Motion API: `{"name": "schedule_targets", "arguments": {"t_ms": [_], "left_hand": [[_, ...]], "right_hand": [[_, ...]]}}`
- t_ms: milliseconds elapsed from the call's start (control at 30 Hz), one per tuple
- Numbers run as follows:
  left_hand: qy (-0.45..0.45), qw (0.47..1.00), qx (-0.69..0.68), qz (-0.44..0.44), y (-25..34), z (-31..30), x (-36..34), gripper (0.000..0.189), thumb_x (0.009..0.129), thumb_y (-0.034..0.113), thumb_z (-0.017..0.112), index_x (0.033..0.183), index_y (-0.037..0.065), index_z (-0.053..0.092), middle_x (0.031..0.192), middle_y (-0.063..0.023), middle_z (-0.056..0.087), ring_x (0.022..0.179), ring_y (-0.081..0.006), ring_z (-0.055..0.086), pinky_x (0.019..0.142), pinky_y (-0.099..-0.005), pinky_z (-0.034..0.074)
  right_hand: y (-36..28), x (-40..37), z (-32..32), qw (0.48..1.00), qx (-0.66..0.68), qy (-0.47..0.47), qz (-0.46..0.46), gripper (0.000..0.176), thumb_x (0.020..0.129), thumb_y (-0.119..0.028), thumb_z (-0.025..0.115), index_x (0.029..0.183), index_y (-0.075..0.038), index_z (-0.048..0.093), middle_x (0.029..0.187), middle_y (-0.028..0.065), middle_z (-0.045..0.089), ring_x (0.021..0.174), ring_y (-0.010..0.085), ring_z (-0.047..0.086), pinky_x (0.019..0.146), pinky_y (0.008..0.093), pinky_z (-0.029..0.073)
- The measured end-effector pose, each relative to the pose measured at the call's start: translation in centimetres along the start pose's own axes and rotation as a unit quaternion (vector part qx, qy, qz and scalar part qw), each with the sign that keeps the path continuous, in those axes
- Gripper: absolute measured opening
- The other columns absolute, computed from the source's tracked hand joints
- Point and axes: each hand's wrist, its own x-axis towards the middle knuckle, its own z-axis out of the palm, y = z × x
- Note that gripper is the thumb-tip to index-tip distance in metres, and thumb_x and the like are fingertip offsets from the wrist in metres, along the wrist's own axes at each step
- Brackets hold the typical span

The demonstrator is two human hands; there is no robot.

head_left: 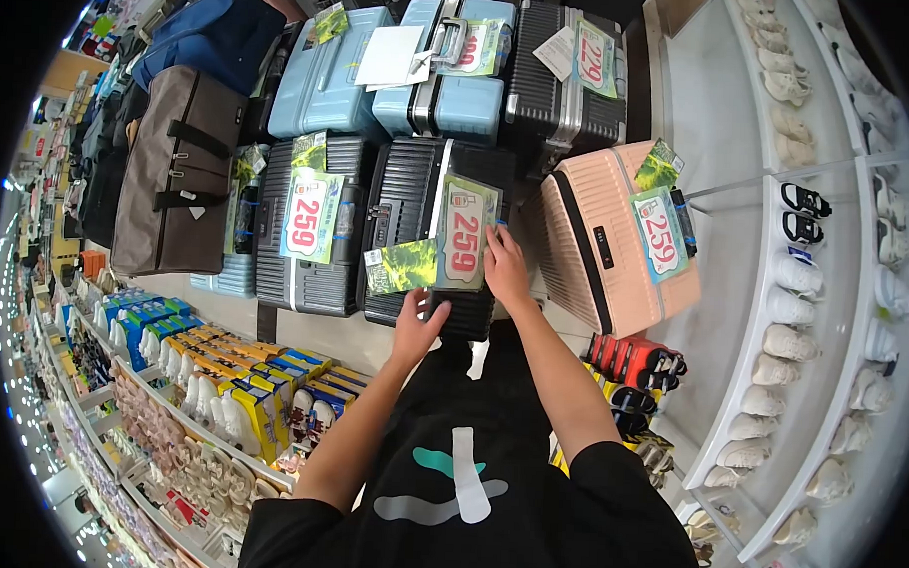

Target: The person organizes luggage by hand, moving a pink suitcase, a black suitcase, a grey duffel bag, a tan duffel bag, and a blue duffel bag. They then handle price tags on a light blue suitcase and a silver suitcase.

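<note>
A black ribbed suitcase [403,187] stands upright in front of me. A price card [463,234] marked 259 lies on its top, and a green-and-yellow leaf-patterned tag [402,267] sits beside the card. My right hand [505,266] is at the card's right edge, its bent fingers gripping that edge. Low on the suitcase's near side is my left hand [420,326], thumb and fingers apart, just below the leaf-patterned tag. It holds nothing that I can see.
To the right a pink suitcase [577,223] stands at an angle. Another black suitcase [277,203] is close on the left, with light blue suitcases [332,74] behind. White shoe shelves [718,343] line the right side; boxed shoes [241,387] fill a rack at left.
</note>
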Motion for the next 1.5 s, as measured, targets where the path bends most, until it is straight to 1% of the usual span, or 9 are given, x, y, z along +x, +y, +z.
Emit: {"name": "schedule_targets", "arguments": {"t_ms": [67, 233, 300, 733, 900, 1000, 1133, 1267, 1500], "left_hand": [[0.065, 0.975, -0.213, -0.011, 2.3, 1.1, 1.5, 0.059, 0.088, 0.031, 0.067, 0.130, -0.003, 0.044, 0.111, -0.0121, 0.061, 0.093, -0.0189, 0.061, 0.080, -0.0292, 0.049], [0.058, 0.976, -0.207, -0.041, 4.0, 0.8, 5.2, 0.032, 0.092, 0.024, 0.062, 0.111, -0.001, 0.058, 0.086, -0.0032, 0.062, 0.074, -0.0083, 0.056, 0.063, -0.0236, 0.045], [0.048, 0.978, -0.197, -0.041, 3.7, 0.8, 5.6, 0.023, 0.094, 0.023, 0.059, 0.093, 0.000, 0.063, 0.078, -0.0008, 0.060, 0.067, -0.0067, 0.054, 0.059, -0.0235, 0.044], [0.107, 0.983, -0.150, 0.011, 6.6, 2.1, 3.3, 0.024, 0.091, 0.018, 0.060, 0.092, -0.006, 0.064, 0.077, -0.0061, 0.066, 0.065, -0.0096, 0.061, 0.061, -0.0263, 0.050], [0.169, 0.986, -0.006, 0.009, 10.5, 1.6, 1.6, 0.022, 0.085, 0.019, 0.062, 0.087, -0.003, 0.063, 0.068, -0.0200, 0.062, 0.057, -0.0289, 0.061, 0.058, -0.0366, 0.047], [0.253, 0.961, -0.029, 0.110, 11.7, 0.7, 0.9, 0.020, 0.088, 0.017, 0.060, 0.084, -0.002, 0.061, 0.057, -0.0072, 0.055, 0.050, -0.0086, 0.049, 0.050, -0.0294, 0.040], [0.277, 0.950, -0.143, 0.008, 8.4, -0.3, 2.4, 0.021, 0.085, 0.018, 0.062, 0.083, -0.003, 0.060, 0.068, -0.0120, 0.062, 0.059, -0.0187, 0.060, 0.056, -0.0324, 0.045], [0.166, 0.882, -0.416, -0.144, 4.4, -1.2, 4.4, 0.024, 0.086, 0.022, 0.067, 0.091, 0.000, 0.063, 0.076, -0.0016, 0.063, 0.064, -0.0097, 0.058, 0.057, -0.0248, 0.046], [0.178, 0.928, -0.323, -0.051, 4.1, -2.1, 7.3, 0.025, 0.083, 0.022, 0.070, 0.093, 0.000, 0.064, 0.077, -0.0040, 0.063, 0.066, -0.0107, 0.058, 0.059, -0.0260, 0.047]], "right_hand": [[-0.1, -0.1, -0.1, 1.000, 0.009, -0.003, 0.005, 0.042, 0.090, -0.010, 0.054, 0.131, -0.005, 0.053, 0.135, 0.0192, 0.048, 0.118, 0.0364, 0.050, 0.098, 0.0415, 0.042], [1.9, -0.3, 1.7, 0.982, 0.166, 0.070, 0.063, 0.039, 0.091, -0.012, 0.054, 0.129, -0.004, 0.054, 0.127, 0.0189, 0.054, 0.112, 0.0362, 0.054, 0.094, 0.0390, 0.045], [2.7, -0.4, 2.4, 0.919, 0.268, 0.069, 0.280, 0.033, 0.092, -0.017, 0.055, 0.121, -0.001, 0.057, 0.111, 0.0177, 0.063, 0.101, 0.0358, 0.060, 0.088, 0.0385, 0.048], [7.9, 1.9, 3.6, 0.937, 0.258, -0.125, 0.202, 0.034, 0.091, -0.027, 0.056, 0.101, 0.006, 0.059, 0.090, 0.0228, 0.065, 0.086, 0.0363, 0.063, 0.075, 0.0411, 0.047], [5.2, 2.1, 0.9, 0.938, 0.245, -0.119, 0.214, 0.033, 0.093, -0.024, 0.054, 0.101, 0.007, 0.059, 0.091, 0.0202, 0.066, 0.086, 0.0286, 0.063, 0.077, 0.0373, 0.047], [3.0, 2.1, -1.7, 0.930, 0.272, -0.138, 0.204, 0.030, 0.094, -0.022, 0.053, 0.107, 0.006, 0.058, 0.096, 0.0197, 0.065, 0.090, 0.0273, 0.062, 0.081, 0.0361, 0.046], [2.9, 2.0, -3.0, 0.877, 0.388, -0.165, 0.231, 0.034, 0.096, -0.023, 0.051, 0.116, 0.005, 0.055, 0.108, 0.0107, 0.062, 0.099, 0.0210, 0.058, 0.087, 0.0314, 0.043], [2.4, 2.1, -3.9, 0.753, 0.546, -0.197, 0.309, 0.028, 0.098, -0.024, 0.051, 0.118, -0.005, 0.053, 0.104, 0.0001, 0.059, 0.090, 0.0098, 0.053, 0.077, 0.0245, 0.040], [1.2, 2.3, -3.2, 0.792, 0.519, -0.169, 0.272, 0.039, 0.090, -0.020, 0.066, 0.120, 0.001, 0.051, 0.117, 0.0063, 0.058, 0.107, 0.0149, 0.055, 0.091, 0.0304, 0.043]]}}
